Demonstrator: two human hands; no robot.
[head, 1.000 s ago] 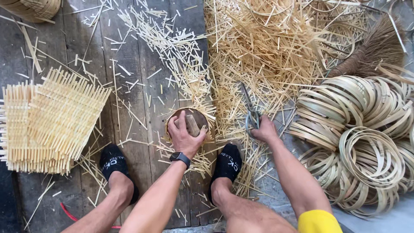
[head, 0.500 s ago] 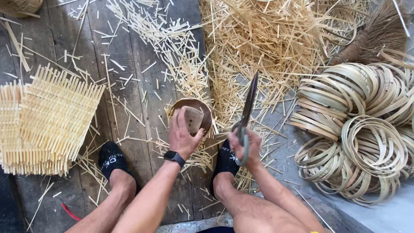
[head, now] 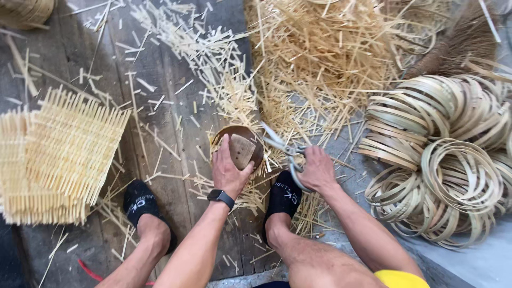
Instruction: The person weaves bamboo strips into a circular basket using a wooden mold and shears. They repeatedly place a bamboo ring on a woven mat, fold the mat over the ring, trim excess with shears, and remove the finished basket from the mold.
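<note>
Hands are busy low over a wooden floor (head: 160,80) covered in little bamboo bits. The left hand (head: 230,170) wraps around a small round brown basket frame (head: 240,145) with a flat wooden block (head: 242,152) on top, and its thumb and fingers press on the block. The right hand (head: 317,169) is curled tight around the handles of a pair of scissors (head: 285,149). The scissor blades are apart and point up toward the left hand, right beside the round frame. Just below the hands are two feet in black socks (head: 282,194), one under each hand's side. Far to the left of the left hand lie flat woven bamboo mats (head: 58,154) with loose ends sticking out. To the right of the right hand sits a big pile of bamboo strip rings (head: 448,154). Above both hands is a heap of thin bamboo sticks (head: 320,58).
</note>
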